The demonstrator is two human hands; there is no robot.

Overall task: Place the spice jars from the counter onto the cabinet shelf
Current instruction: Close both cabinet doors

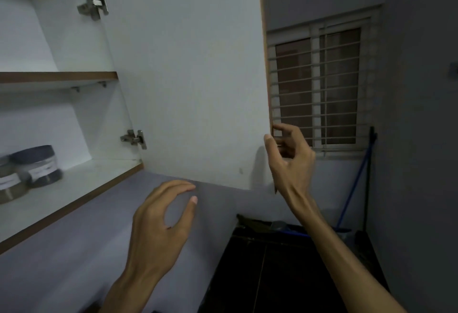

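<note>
We see two spice jars standing on the lower cabinet shelf at the far left, touching or nearly so; the nearer one is cut off by the frame edge, and the white labels on both are too blurred for us to read; the farther jar has a dark lid, and its contents look dark, though we cannot say what they are. Above them runs an upper shelf with a brown front edge; two metal hinges fix the open cabinet door, whose white inner face fills the middle of our view and hides part of the barred window behind it. A blue-handled tool leans in the corner by the window, its lower end lost behind dark clutter we cannot make out. Our right hand is raised at the door's free edge, thumb on the inner face and fingers curled round the outer side, pinching it; our left hand hovers below the door's bottom edge, fingers loosely curved, holding nothing, well apart from the jars.
</note>
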